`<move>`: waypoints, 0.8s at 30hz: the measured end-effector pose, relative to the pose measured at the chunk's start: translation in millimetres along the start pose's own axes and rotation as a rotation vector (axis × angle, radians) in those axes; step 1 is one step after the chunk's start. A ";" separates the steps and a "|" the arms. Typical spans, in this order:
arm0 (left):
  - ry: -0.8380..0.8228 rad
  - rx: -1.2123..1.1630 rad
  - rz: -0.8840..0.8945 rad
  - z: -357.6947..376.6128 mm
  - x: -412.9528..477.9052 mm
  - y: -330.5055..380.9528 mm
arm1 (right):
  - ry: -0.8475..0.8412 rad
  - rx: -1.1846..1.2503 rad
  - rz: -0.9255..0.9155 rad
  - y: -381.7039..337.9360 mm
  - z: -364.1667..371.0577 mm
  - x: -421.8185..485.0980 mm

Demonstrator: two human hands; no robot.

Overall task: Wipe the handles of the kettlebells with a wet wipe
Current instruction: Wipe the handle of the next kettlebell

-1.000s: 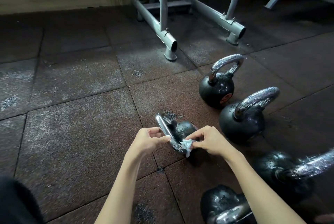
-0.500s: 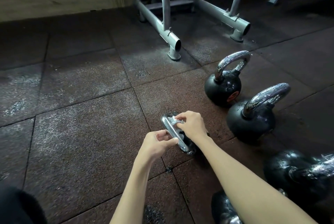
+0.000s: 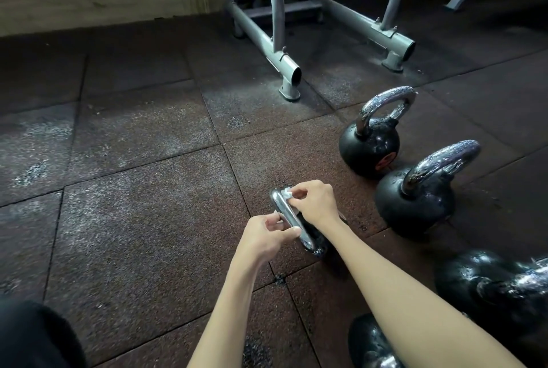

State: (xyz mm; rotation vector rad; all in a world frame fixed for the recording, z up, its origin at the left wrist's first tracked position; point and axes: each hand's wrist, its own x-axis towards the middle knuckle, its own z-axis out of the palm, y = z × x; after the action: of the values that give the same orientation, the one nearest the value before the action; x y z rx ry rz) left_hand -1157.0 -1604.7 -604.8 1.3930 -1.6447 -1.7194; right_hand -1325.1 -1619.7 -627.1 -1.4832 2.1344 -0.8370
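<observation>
A small kettlebell [image 3: 315, 244] lies tipped on its side on the rubber floor tiles [image 3: 142, 219], in the near middle of the scene. Its chrome handle [image 3: 289, 216] is turned up and to the left. The left hand [image 3: 265, 232] pinches the near stretch of that handle between curled fingers and thumb and steadies it. The right hand [image 3: 315, 201] has its fingertips closed on a white wet wipe [image 3: 286, 192], pressed against the far bend of the handle.

The wipe looks soft, limp and light, so it probably has to be bunched and held firmly or it will slide off the metal. The handle is rigid, smooth and shiny, and is likely slick once damp. A grip around the bar should hold better than fingertips on top. The ball is dense iron. This one looks light enough to turn by the handle, but on its side it may roll, so the steadying hand matters.

Four larger bells stand to the right:
- The far kettlebell [image 3: 369, 148] and the middle kettlebell [image 3: 415, 201] are upright, with speckled handles.
- The near-right kettlebell [image 3: 486, 284] is blurred.
- The nearest kettlebell [image 3: 370, 344] is partly hidden by the right forearm.

These look heavy and are probably best wiped where they stand. A grey machine frame [image 3: 281, 68] stands farther back.
</observation>
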 end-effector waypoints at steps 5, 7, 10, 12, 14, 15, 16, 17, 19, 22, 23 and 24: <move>0.048 -0.011 -0.032 0.0 1.2 0.4 | -0.154 0.076 0.024 0.0 -8.4 4.2; 0.036 -0.040 -0.008 0.6 -0.6 -0.4 | -0.221 0.103 0.039 7.5 -13.7 -0.1; 0.037 -0.034 0.017 3.8 -1.2 -0.8 | -0.309 0.144 0.033 15.0 -16.6 -6.0; 0.048 -0.026 0.023 5.1 -0.6 0.3 | -0.292 0.172 0.003 15.6 -14.8 -3.8; 0.056 -0.040 0.029 5.0 1.3 0.2 | -0.283 0.198 -0.013 15.9 -13.5 -1.2; 0.057 -0.044 0.028 4.1 1.4 0.7 | -0.298 0.207 -0.013 16.8 -14.0 -1.3; 0.057 -0.049 0.022 2.8 1.7 0.7 | -0.331 0.208 -0.009 18.5 -15.8 -2.8; 0.052 -0.055 0.019 1.1 2.0 0.0 | -0.377 0.209 -0.009 20.7 -19.1 -5.7; 0.038 -0.046 0.018 -2.5 3.5 -2.5 | -0.482 0.237 -0.008 25.2 -26.6 -11.2; 0.042 -0.029 0.028 -4.6 4.1 -4.7 | -0.494 0.272 0.000 26.9 -29.7 -8.9; 0.043 -0.035 0.032 -4.6 3.5 -4.5 | -0.468 0.274 -0.001 25.8 -28.4 -5.8; 0.041 -0.041 0.035 -4.5 3.9 -4.9 | -0.450 0.276 0.000 24.6 -26.6 -3.2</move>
State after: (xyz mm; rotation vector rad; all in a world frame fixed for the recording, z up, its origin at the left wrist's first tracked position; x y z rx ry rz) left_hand -1153.2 -1609.1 -610.0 1.3635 -1.5936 -1.6846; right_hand -1357.8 -1604.0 -624.2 -1.3720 1.6207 -0.6857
